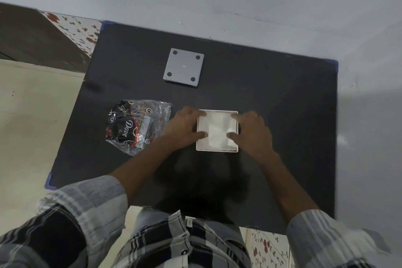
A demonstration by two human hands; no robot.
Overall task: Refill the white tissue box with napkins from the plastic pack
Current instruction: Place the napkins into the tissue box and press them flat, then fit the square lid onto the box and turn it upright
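The white tissue box (217, 149) stands open-topped at the middle of the black table (282, 104). White napkins (217, 129) lie flat inside it. My left hand (185, 127) rests against the box's left side, with thumb and fingertips on the napkins. My right hand (251, 131) mirrors it on the right side, fingers pressing down on the stack. The plastic pack (136, 125), clear with a black and red print, lies crumpled to the left of the box, partly under my left forearm.
A grey square lid (183, 67) with four round pads lies upside down at the back of the table. A wall runs close behind and to the right. Tiled floor lies to the left.
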